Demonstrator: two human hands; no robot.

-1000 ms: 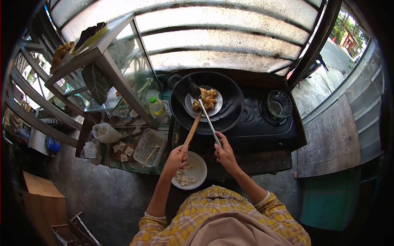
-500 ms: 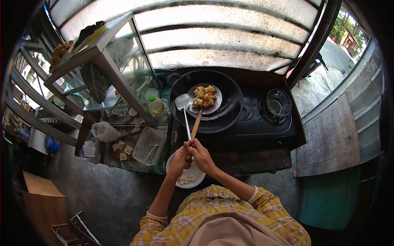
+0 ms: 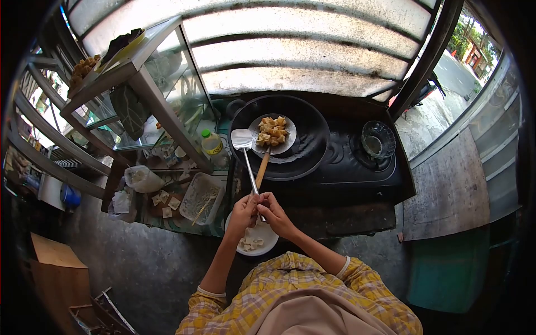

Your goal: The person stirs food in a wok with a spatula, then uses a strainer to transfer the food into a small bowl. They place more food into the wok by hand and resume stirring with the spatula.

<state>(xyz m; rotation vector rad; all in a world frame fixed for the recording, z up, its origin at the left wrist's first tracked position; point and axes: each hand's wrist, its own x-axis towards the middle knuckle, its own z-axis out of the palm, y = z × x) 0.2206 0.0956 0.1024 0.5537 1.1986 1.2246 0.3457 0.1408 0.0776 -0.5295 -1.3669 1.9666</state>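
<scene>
Two hands side by side at handle ends: left hand [image 3: 243, 216] closed on wooden-handled skimmer [image 3: 263, 166], right hand [image 3: 277, 213] closed on metal spatula [image 3: 243, 139]. One heap of fried pieces [image 3: 272, 130] held on skimmer over one wok [image 3: 307, 146]. One white plate [image 3: 262, 244] seen below hands. One bottle [image 3: 212, 146], yellow label unreadable.

Ahead of the grip, wok [image 3: 304, 162] on the stove [image 3: 349, 167]; in it, skimmer [image 3: 283, 145] with fried pieces [image 3: 272, 130] on top, spatula [image 3: 242, 139] just left. Beneath the grip, plate [image 3: 268, 240]. Left, tray [image 3: 204, 198], bottle [image 3: 212, 146] behind it. Well right, pot [image 3: 378, 139] on the stove.
</scene>
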